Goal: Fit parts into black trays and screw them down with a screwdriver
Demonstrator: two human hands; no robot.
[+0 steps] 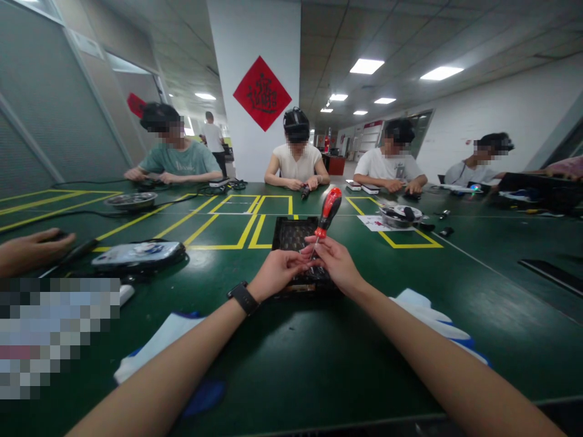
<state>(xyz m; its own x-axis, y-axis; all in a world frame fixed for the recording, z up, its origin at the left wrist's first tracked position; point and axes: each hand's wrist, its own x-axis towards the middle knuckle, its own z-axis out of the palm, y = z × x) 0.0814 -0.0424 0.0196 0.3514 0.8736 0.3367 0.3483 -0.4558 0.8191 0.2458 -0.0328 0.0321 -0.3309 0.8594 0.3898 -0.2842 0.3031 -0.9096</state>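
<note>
A screwdriver [328, 212] with a red and black handle stands tilted, handle up, over a black open-topped plastic box [283, 227]. My right hand [339, 266] pinches it by the thin metal shaft below the handle. Close beside the shaft's lower end, the fingers of my left hand [279, 273] are pressed together. Whatever they hold is too small and hidden to name. Both hands hover over the box and cover much of its near half; the contents cannot be made out.
White and blue gloves [157, 340] lie near my left forearm, and more white gloves [437, 321] on the right. A phone [139, 254] rests at left near a co-worker's hand [34, 250]. Metal bowls [132, 201] stand farther back. Several people sit around the green table [291, 364].
</note>
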